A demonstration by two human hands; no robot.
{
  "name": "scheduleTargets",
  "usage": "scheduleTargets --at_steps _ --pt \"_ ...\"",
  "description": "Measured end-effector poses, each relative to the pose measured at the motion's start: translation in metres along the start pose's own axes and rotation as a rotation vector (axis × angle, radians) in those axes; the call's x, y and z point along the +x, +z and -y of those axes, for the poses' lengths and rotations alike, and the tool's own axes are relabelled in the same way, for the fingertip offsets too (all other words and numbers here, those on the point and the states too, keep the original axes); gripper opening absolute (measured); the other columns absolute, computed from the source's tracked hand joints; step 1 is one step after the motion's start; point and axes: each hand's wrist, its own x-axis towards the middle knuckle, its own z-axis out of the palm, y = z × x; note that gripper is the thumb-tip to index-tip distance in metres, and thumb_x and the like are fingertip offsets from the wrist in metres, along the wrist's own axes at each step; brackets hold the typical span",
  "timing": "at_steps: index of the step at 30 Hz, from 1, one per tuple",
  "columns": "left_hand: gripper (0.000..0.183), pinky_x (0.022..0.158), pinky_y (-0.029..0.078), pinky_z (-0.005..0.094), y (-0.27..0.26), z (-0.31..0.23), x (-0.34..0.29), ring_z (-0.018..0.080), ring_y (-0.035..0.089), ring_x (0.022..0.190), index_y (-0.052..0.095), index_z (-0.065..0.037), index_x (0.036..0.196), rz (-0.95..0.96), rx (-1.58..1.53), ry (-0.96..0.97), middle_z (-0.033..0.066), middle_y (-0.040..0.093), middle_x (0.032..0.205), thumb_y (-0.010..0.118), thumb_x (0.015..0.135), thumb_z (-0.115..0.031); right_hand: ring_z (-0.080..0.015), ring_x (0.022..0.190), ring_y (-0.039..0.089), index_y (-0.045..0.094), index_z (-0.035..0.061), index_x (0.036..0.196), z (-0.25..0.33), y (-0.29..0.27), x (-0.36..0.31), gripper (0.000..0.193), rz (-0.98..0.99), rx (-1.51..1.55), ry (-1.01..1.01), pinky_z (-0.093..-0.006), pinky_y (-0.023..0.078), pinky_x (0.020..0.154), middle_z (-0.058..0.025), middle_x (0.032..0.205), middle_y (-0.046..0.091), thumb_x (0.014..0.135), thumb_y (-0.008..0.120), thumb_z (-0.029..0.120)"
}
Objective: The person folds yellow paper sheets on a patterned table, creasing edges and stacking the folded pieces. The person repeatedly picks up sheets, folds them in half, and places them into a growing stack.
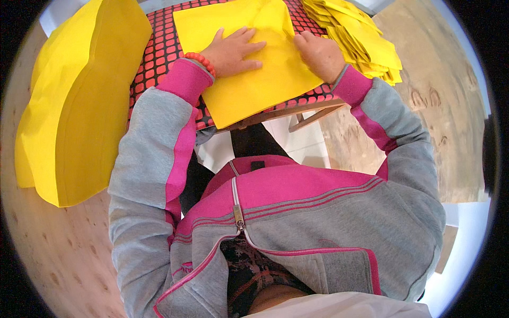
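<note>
A yellow fabric sheet (249,95), felt-like in look, lies on the table in front of me. My left hand (233,51) rests flat on its upper part, fingers spread, a red bead bracelet at the wrist. At the sheet's right side my right hand (321,55) is closed, its fingers curled on the cloth. A crease in the fabric runs up close to that hand; the fingertips themselves are partly hidden. Just beyond the right hand lies a pile of folded yellow fabric pieces (366,40).
A red and black patterned cover (154,55) lies on the small table, whose wooden frame (275,114) shows at the near edge. To the left, a large stack of yellow fabric (79,111) hangs in a curve over a wooden board (58,249). Another wooden board (435,100) stands at the right.
</note>
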Motion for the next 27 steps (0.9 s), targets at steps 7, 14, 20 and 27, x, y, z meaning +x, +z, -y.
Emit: scheduleTargets --at_steps 7,14,20,27 --pt "0.083 0.115 0.017 0.0670 -0.003 -0.003 -0.005 0.0336 0.021 0.151 0.039 -0.020 0.153 0.039 -0.040 -0.100 0.0183 0.026 0.162 0.055 0.088 -0.068 -0.0157 0.052 0.054 0.055 0.0092 0.081 -0.030 -0.003 0.009 0.023 0.303 0.717 0.451 -0.0308 0.043 0.045 -0.0010 0.068 0.057 0.092 0.067 0.026" --pt "0.091 0.118 0.014 0.0633 -0.005 0.000 -0.006 0.0353 0.021 0.151 0.043 -0.020 0.151 0.018 -0.108 -0.093 0.0196 0.027 0.161 0.057 0.080 -0.075 -0.0035 0.050 0.039 0.054 0.0126 0.068 -0.036 -0.004 -0.025 0.036 0.594 1.219 0.827 -0.0244 0.031 0.044 0.0080 0.058 0.044 0.094 0.070 0.032" --pt "0.092 0.117 0.013 0.0643 -0.007 0.005 -0.006 0.0349 0.021 0.151 0.045 -0.019 0.150 0.032 -0.157 -0.086 0.0195 0.028 0.161 0.064 0.077 -0.072 -0.0077 0.058 0.055 0.061 0.0090 0.080 -0.047 -0.007 0.004 0.032 0.796 0.907 0.520 -0.0236 0.044 0.051 0.0029 0.064 0.056 0.097 0.066 0.035" --pt "0.092 0.118 0.013 0.0631 -0.009 0.003 -0.008 0.0347 0.022 0.150 0.047 -0.020 0.149 0.030 -0.170 -0.090 0.0197 0.029 0.160 0.065 0.075 -0.072 -0.0179 0.089 0.073 0.059 0.0008 0.127 -0.075 0.054 0.089 0.045 0.812 1.715 0.957 -0.0297 0.061 0.075 -0.0109 0.114 0.072 0.100 0.058 0.037"
